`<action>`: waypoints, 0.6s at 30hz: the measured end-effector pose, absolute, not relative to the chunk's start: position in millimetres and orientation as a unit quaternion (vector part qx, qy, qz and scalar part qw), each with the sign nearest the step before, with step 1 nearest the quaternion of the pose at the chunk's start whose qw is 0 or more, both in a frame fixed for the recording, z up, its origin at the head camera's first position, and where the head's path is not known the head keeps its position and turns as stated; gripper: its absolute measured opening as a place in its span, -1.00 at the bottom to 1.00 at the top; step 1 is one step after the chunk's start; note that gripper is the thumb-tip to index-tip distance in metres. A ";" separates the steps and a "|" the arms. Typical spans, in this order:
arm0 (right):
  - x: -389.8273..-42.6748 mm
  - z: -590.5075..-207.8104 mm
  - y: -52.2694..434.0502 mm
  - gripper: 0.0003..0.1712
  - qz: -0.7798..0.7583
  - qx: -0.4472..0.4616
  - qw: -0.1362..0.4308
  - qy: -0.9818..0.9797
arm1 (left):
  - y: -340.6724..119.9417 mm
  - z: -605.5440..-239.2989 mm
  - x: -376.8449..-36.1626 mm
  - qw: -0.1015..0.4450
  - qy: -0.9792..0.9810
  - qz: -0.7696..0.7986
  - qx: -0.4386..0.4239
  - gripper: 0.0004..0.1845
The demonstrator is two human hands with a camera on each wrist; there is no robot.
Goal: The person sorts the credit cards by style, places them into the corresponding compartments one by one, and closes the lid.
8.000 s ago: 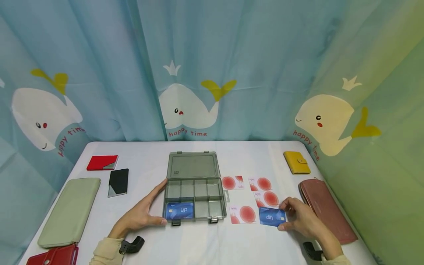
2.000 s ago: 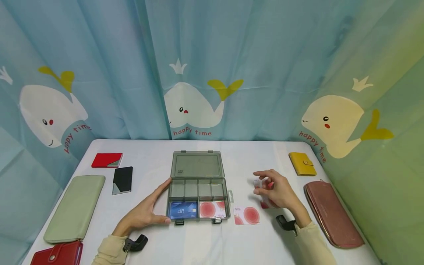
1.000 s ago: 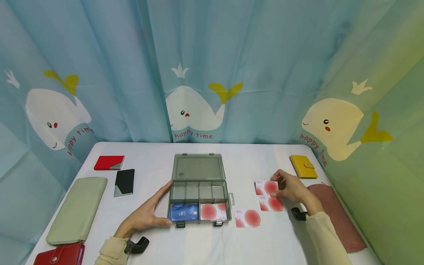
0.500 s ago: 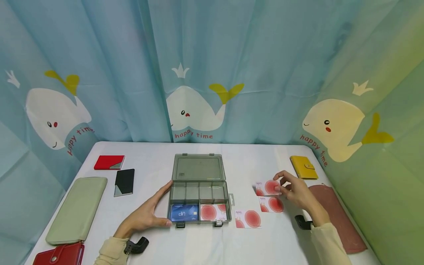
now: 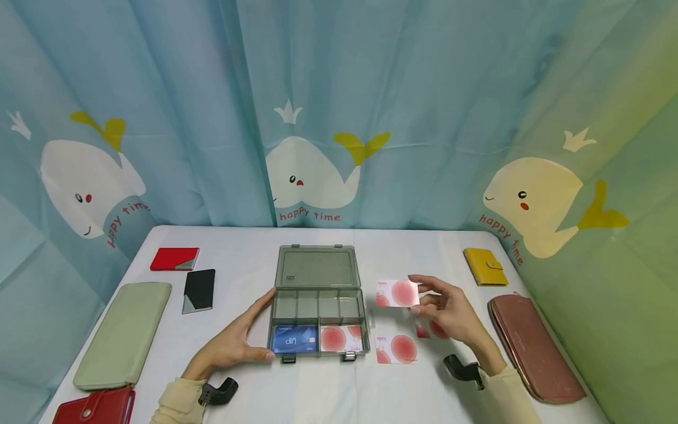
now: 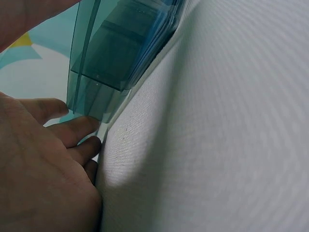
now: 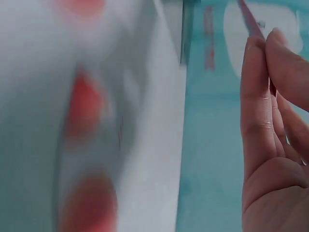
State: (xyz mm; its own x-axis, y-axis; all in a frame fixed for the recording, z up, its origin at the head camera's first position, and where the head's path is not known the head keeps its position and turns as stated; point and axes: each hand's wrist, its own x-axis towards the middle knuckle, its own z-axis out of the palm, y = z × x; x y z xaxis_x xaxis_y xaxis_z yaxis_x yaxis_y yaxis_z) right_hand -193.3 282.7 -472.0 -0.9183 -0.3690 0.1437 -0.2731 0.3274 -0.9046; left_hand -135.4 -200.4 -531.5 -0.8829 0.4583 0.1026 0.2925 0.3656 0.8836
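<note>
A grey see-through compartment box (image 5: pixel 318 297) lies open on the white table (image 5: pixel 339 388), lid back. Its front row holds a blue VIP card (image 5: pixel 294 340) and a white card with a red disc (image 5: pixel 340 338). My left hand (image 5: pixel 233 341) rests flat against the box's left front corner (image 6: pixel 94 108), thumb and fingers straight. My right hand (image 5: pixel 445 309) pinches a red-disc card (image 5: pixel 397 292) by its right edge, lifted just right of the box; the right wrist view shows that card (image 7: pixel 253 24) edge-on between thumb and fingers. Two more red-disc cards lie on the table, one (image 5: pixel 395 348) by the box, another (image 5: pixel 430 330) partly under my hand.
At the left lie a pale green long wallet (image 5: pixel 120 333), a black card case (image 5: pixel 198 290), a red card case (image 5: pixel 173 258) and a red wallet (image 5: pixel 92 407). At the right are a yellow wallet (image 5: pixel 484 266) and a brown long wallet (image 5: pixel 532 347). Whale-print curtains close in the table.
My right hand has picked one red-disc card off the table and carried it left toward the box. The left hand and box have not moved.
</note>
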 end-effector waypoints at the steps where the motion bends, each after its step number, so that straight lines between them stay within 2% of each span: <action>1: -191.3 -472.9 277.5 -0.26 -0.554 -0.204 0.053 0.806 | -200.3 -531.6 -135.6 0.081 0.823 0.514 0.227 0.34; 10: -167.5 -482.0 226.1 -0.34 -0.550 -0.253 0.104 0.789 | -199.3 -530.9 -136.1 0.079 0.826 0.511 0.226 0.35; 18: -158.9 -496.8 198.8 -0.37 -0.491 -0.295 0.078 0.816 | -198.9 -530.3 -135.9 0.082 0.825 0.513 0.223 0.36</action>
